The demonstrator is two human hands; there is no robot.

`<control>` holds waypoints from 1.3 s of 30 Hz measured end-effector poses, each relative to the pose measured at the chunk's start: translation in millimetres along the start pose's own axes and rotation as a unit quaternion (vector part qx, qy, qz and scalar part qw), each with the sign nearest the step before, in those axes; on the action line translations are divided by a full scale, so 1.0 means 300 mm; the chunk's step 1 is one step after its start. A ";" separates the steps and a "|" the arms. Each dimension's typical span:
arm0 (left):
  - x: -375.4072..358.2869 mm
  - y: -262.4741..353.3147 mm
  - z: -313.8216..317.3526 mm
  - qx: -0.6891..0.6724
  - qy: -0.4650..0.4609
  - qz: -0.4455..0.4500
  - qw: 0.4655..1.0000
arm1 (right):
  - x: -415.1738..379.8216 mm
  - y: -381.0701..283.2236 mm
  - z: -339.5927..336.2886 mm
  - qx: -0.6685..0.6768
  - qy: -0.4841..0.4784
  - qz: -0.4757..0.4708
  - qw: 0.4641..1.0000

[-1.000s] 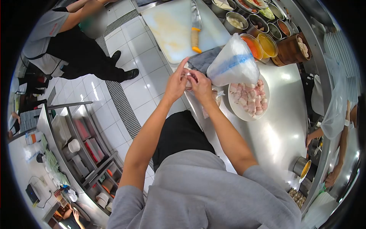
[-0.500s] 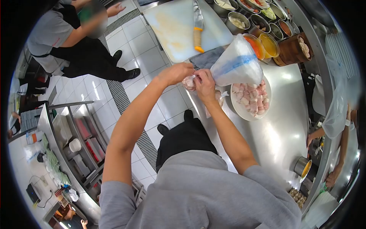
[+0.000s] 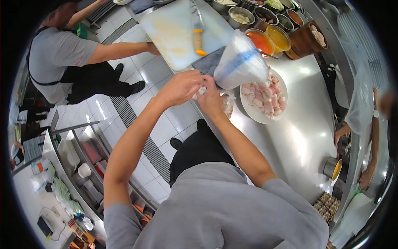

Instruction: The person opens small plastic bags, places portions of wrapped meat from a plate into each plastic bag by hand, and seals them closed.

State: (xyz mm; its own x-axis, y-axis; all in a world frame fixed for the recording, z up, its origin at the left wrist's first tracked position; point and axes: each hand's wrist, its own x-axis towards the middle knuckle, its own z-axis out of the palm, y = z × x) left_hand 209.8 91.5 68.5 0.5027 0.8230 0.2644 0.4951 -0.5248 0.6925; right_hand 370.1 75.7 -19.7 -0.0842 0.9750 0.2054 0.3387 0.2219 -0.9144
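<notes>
My left hand [image 3: 179, 88] and my right hand [image 3: 210, 100] meet in front of me at the counter's edge. Both are closed, fingertips pinched together on a small clear plastic bag [image 3: 202, 90]; the fingers hide most of it. Just right of my right hand, a knotted plastic bag of pale meat [image 3: 227, 105] lies on the counter. Past that, a white oval plate [image 3: 258, 118] carries several pieces of raw pinkish meat [image 3: 269, 99]. A large bundle of clear plastic bags with a blue stripe [image 3: 241, 62] stands beside the plate, near my right fingers.
A knife [image 3: 198, 37] with a yellow-ended handle lies on the white cutting board [image 3: 166, 37], by a dark cloth [image 3: 208, 62]. Tubs of red sauce [image 3: 259, 41] and yellow liquid [image 3: 277, 38] stand behind. At left, a co-worker [image 3: 62, 54] stretches an arm to the board.
My hands have drawn closer together over the bag, whose meat showed more before. The co-worker's arm now reaches to the cutting board. My view has shifted slightly.
</notes>
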 end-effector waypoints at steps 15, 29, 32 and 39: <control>-0.157 -0.014 0.319 0.080 0.125 -0.147 0.978 | 0.012 -0.038 -0.130 -0.261 -0.149 -0.090 0.949; -0.181 0.310 0.444 -0.034 0.175 -0.010 0.984 | -0.144 -0.258 -0.513 -0.150 -0.178 -0.263 0.936; -0.149 0.331 0.532 -0.063 0.140 0.044 0.987 | -0.242 -0.228 -0.598 -0.213 -0.141 -0.233 0.938; -0.088 0.277 0.668 -0.052 0.049 0.068 0.995 | -0.332 -0.103 -0.670 -0.309 -0.144 -0.130 0.931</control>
State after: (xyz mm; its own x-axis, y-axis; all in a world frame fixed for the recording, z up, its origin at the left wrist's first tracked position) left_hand 379.7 -17.5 -15.4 0.4863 0.7653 0.4218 0.3484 -0.6125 0.7096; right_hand 556.2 -26.9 58.2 -0.4564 0.8648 0.2092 0.7382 0.4993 -0.4536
